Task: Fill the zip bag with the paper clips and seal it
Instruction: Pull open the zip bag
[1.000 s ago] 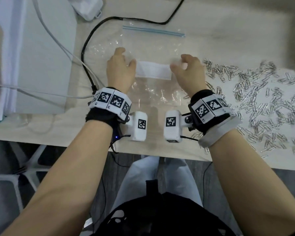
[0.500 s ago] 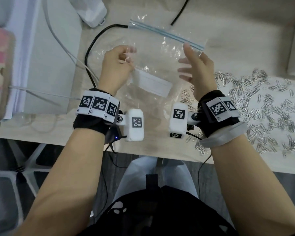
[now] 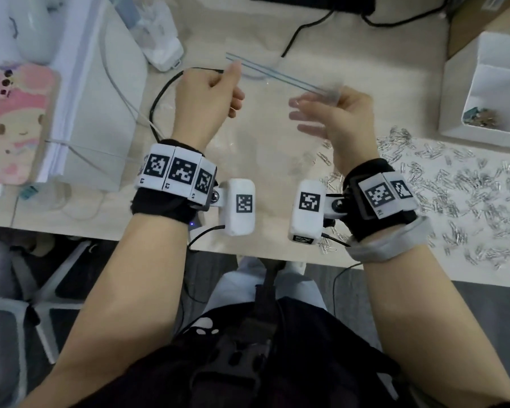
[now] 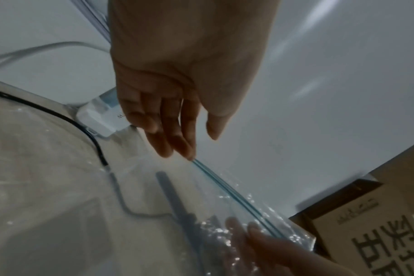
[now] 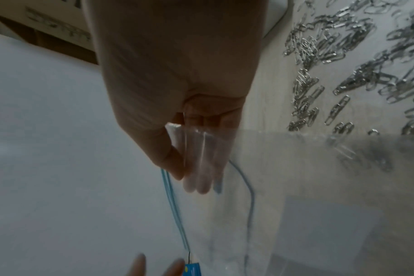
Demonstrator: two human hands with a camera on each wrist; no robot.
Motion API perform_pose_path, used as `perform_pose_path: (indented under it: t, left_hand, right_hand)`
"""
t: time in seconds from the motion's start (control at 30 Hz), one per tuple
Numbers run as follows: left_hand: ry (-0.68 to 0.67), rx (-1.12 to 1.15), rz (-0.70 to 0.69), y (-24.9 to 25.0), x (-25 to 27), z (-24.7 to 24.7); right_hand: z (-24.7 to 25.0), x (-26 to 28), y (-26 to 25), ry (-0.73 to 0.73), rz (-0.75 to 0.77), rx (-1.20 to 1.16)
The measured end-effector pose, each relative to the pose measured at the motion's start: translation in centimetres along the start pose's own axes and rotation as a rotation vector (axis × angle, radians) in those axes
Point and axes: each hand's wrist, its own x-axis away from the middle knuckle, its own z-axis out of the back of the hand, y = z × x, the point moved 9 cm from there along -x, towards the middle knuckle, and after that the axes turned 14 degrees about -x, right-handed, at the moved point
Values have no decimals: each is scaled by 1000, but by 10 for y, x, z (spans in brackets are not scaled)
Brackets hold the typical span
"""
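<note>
A clear zip bag [image 3: 265, 122] with a blue zip strip [image 3: 280, 76] hangs lifted above the table between both hands. My left hand [image 3: 233, 75] pinches the left end of the strip; in the left wrist view its fingertips [image 4: 189, 155] meet the strip's end. My right hand [image 3: 315, 101] grips the right end, thumb on the strip [image 5: 173, 196] and fingers [image 5: 201, 168] showing through the plastic. One blue lip [image 5: 248, 186] bows away from the other there. Several silver paper clips [image 3: 460, 187] lie scattered on the table to the right, some [image 5: 343, 46] beside my right hand.
A white divided box [image 3: 483, 92] stands at the back right. A phone in a pink case [image 3: 15, 122] and a white flat device [image 3: 106, 92] lie left. A black cable [image 3: 159, 98] and a white charger [image 3: 162, 45] lie behind the bag.
The bag has come up off the table. Both hands moved from its middle to the two ends of the zip strip and took hold of it.
</note>
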Motion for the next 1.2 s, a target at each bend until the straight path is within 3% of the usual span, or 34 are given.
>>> perform_pose_path:
  t: [0.1,0.43,0.63,0.87,1.03,1.2]
  left_hand:
    - [-117,71,1,25,17,-7]
    - [-194,104,10,45,49,-9]
    - [-286,63,-163,60,67,-10]
    - [-405,-11,-263,65,81,-20]
    - [-365,-60,-201,59,76,-17]
    - [-227,-122,-171,51,66,-3]
  right_hand:
    - [-11,15,-15,-109,14,101]
    - [-27,58,-35,-313,-40,166]
    - [-27,67,-39,-268,-135,207]
    - [-28,67,-37,-258,-105,327]
    - [-27,65,-37,-211,-98,354]
    - [-8,56,-48,-25,19,469]
